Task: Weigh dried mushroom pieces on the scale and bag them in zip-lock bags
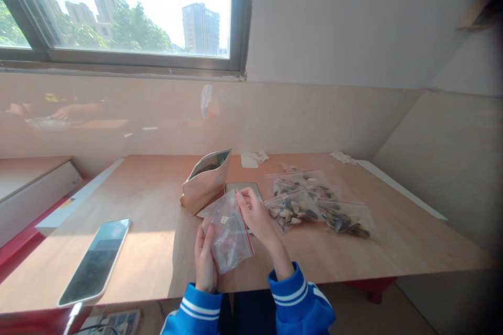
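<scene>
Between my hands is a clear zip bag [230,246] with a red seal strip, tilted, with a small pale label on it and no bulky contents visible. My left hand [205,259] grips its left side, thumb on the front. At the red-striped edge, the fingers of my right hand [253,212] pinch a corner. Just behind the bag stands an open brown paper pouch [208,180], leaning on the table. A flat dark-rimmed device [251,187] lies partly hidden under my right hand. Several filled zip bags [294,212] of brown and pale pieces lie to the right.
On the left of the wooden table [149,230] lies a phone [96,261] with a cable at its near end. Crumpled white tissue [259,157] is by the wall, more tissue [343,158] further right. A window [137,10] is above.
</scene>
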A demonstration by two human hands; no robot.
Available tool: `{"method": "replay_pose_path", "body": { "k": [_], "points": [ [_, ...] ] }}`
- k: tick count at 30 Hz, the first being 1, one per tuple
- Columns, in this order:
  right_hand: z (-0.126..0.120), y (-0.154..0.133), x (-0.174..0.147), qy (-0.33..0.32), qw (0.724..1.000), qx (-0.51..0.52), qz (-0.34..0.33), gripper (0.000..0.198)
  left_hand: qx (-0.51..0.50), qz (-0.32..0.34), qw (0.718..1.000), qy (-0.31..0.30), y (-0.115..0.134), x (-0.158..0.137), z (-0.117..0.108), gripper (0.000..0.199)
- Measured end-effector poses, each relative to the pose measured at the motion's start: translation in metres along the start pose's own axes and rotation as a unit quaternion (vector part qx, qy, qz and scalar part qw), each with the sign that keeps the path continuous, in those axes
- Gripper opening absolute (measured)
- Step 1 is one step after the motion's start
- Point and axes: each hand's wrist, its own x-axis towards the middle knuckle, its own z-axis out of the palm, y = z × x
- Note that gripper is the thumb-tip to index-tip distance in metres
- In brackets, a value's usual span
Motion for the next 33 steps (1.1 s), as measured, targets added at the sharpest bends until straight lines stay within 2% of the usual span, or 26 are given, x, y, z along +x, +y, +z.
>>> {"method": "replay_pose_path", "body": {
  "k": [3, 10, 14, 17, 20, 22, 28, 30, 31, 33],
  "points": [
    [0.000, 0.002, -0.004, -0.021, 0.999, 0.035, 0.029, 0.027, 0.011, -0.017, 1.000, -0.011, 0.000, 0.000, 0.000, 0.046],
    [0.000, 0.019, 0.003, 0.023, 0.995, 0.088, 0.042, 0.030, 0.023, -0.009, 1.000, -0.019, -0.004, 0.000, -0.001, 0.031],
    [-0.004, 0.027, -0.013, -0.003, 0.991, 0.117, 0.071, 0.036, 0.005, 0.006, 1.000, 0.011, -0.006, 0.003, -0.002, 0.034],
    [-0.009, 0.036, -0.034, -0.079, 0.983, 0.122, 0.114, 0.043, 0.005, 0.013, 0.999, 0.033, -0.006, 0.003, -0.004, 0.037],
    [-0.016, 0.043, -0.051, -0.206, 0.953, 0.151, 0.161, 0.043, 0.031, 0.014, 0.999, 0.036, -0.005, 0.003, -0.004, 0.038],
    [-0.021, 0.046, -0.055, -0.246, 0.939, 0.172, 0.168, 0.039, 0.054, 0.021, 0.998, 0.031, -0.003, 0.002, -0.005, 0.038],
    [-0.035, 0.043, -0.054, -0.233, 0.945, 0.168, 0.156, 0.036, 0.172, 0.068, 0.983, 0.011, 0.017, 0.007, -0.012, 0.040],
    [-0.039, 0.045, -0.053, -0.220, 0.952, 0.155, 0.145, 0.035, 0.196, 0.089, 0.976, 0.034, 0.030, 0.010, -0.017, 0.040],
    [-0.042, 0.048, -0.052, -0.192, 0.962, 0.140, 0.133, 0.034, 0.199, 0.100, 0.974, 0.048, 0.036, 0.012, -0.020, 0.041],
    [-0.048, 0.059, -0.050, -0.089, 0.989, 0.076, 0.094, 0.033, 0.208, 0.096, 0.972, 0.052, 0.048, 0.015, -0.028, 0.043]
  ]
}}
